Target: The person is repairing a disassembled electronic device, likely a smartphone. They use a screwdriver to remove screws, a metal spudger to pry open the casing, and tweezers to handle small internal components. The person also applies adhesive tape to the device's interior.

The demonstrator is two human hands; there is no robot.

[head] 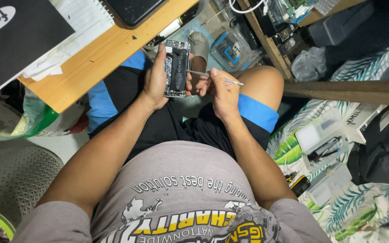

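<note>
phone [177, 67], back cover off, battery and boards bare, sits upright in the left hand [155, 81], fingers wrapped round its edges; right hand [223, 92], just right of the phone, pinches a thin metal tool [212, 76], tip touching the phone's right edge; probably light, stiff, slick-sided and fragile inside; best held by the frame; wooden desk [109, 49] lies left of the phone.

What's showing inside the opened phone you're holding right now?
Inside the opened phone, held by the left hand, a long black battery and small dark parts show. The right hand points a thin metal tool at its edge. Parts under the battery are covered.
</note>
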